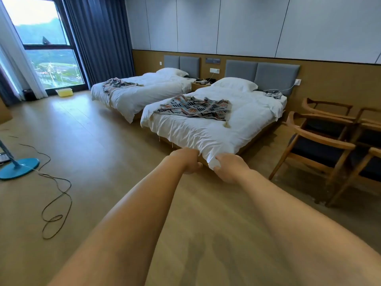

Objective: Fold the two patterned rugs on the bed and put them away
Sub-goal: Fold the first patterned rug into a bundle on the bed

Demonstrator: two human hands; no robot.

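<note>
A grey rug with an orange and black geometric pattern lies rumpled across the middle of the near bed. A second patterned rug lies bunched on the far bed by the window. Both my arms reach out to the near bed's foot corner. My left hand and my right hand grip the corner of the white duvet, well short of the rug.
Wooden armchairs stand close to the right of the near bed. A blue fan base and a looping cable lie on the wooden floor at left. A yellow tub sits by the window. A nightstand separates the beds.
</note>
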